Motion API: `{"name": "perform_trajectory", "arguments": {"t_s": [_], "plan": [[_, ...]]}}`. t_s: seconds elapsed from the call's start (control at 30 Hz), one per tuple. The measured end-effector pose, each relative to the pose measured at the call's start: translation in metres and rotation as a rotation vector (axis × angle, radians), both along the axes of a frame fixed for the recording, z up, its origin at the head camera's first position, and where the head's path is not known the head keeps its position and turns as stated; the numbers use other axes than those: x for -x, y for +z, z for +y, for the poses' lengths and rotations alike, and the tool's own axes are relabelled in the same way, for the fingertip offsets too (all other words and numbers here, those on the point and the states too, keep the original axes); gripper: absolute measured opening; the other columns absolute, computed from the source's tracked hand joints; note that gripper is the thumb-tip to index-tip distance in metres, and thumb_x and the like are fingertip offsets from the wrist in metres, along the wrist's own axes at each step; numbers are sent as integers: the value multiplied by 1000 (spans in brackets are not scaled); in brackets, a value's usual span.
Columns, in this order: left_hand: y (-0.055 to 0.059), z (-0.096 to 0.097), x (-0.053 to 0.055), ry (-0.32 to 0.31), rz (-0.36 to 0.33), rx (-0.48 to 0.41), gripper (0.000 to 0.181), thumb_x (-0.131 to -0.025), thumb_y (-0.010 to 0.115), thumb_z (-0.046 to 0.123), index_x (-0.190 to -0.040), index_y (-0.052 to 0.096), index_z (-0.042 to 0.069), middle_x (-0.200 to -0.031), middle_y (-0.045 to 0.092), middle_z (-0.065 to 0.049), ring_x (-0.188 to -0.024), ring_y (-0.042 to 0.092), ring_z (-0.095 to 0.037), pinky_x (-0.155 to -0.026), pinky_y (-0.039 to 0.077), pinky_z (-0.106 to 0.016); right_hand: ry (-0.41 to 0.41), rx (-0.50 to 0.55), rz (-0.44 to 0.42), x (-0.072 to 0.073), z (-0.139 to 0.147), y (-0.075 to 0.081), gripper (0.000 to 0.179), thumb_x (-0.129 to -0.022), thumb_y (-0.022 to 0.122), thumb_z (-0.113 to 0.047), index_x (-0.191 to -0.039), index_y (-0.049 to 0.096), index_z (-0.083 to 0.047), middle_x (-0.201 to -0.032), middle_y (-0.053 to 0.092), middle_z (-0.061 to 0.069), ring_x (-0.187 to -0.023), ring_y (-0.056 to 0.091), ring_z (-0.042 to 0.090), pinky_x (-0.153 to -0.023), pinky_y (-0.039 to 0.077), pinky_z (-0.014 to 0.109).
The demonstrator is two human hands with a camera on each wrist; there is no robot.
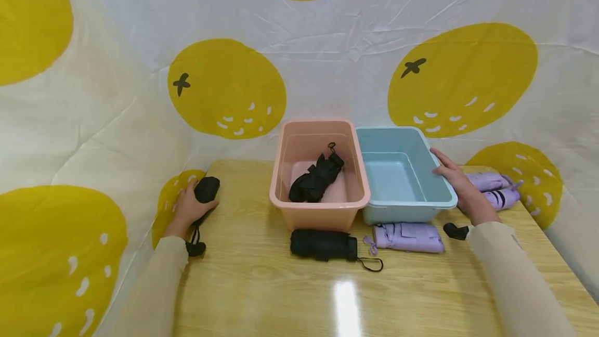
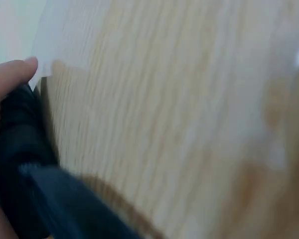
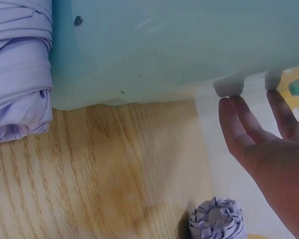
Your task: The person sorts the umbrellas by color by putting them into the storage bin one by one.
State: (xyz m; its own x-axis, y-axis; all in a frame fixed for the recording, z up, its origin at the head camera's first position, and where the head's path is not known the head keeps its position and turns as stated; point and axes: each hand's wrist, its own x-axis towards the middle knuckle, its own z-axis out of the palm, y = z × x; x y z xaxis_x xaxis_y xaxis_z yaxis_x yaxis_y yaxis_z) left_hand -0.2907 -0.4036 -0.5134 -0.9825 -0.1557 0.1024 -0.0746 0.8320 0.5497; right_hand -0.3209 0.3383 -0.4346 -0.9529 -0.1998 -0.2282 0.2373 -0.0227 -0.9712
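At the left edge of the table my left hand (image 1: 188, 206) grips a folded black umbrella (image 1: 207, 190); the left wrist view shows fingers around its dark body (image 2: 22, 144). My right hand (image 1: 456, 178) is at the right side of a light blue bin (image 1: 412, 212), and its extended fingertips touch the outer wall in the right wrist view. Nothing lies inside the blue bin. Left of it stands a pink bin (image 1: 320, 217) with a black umbrella (image 1: 318, 178) lying slanted inside.
Before the pink bin lies another black umbrella (image 1: 323, 245) with a wrist loop. A lilac umbrella (image 1: 409, 237) lies in front of the blue bin. Two more lilac umbrellas, one nearer (image 1: 503, 198), lie beyond my right hand. A fruit-print cloth (image 1: 327, 66) hangs behind the wooden table (image 1: 262, 295).
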Motion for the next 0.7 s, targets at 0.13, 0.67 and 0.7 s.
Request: {"name": "perform_trajectory", "arguments": {"t_s": [0.13, 0.67, 0.7], "plan": [[-3, 1, 2, 20, 6, 44, 103, -78, 78, 44, -152, 20, 1, -146, 30, -33, -127, 27, -56, -97, 25, -68, 10, -7, -5, -2, -1, 1, 69, -103, 44, -13, -154, 12, -46, -161, -10, 6, -111, 43, 18, -81, 52, 32], [19, 25, 6, -52, -82, -41, 92, -79, 80, 32, -148, 30, -3, -138, 41, -33, -116, 44, -50, -93, 38, -60, 1, 13, -10, -4, -4, 4, 69, -103, 43, -12, -154, 10, -45, -162, -11, 2, -114, 39, 18, -81, 51, 30], [21, 27, 6, -62, -81, -55, 92, -79, 80, 32, -148, 30, -2, -138, 41, -32, -116, 45, -49, -93, 39, -60, -2, 17, -10, -4, -5, 4, 70, -103, 43, -11, -154, 11, -45, -162, -11, 2, -113, 39, 18, -80, 51, 30]]}}
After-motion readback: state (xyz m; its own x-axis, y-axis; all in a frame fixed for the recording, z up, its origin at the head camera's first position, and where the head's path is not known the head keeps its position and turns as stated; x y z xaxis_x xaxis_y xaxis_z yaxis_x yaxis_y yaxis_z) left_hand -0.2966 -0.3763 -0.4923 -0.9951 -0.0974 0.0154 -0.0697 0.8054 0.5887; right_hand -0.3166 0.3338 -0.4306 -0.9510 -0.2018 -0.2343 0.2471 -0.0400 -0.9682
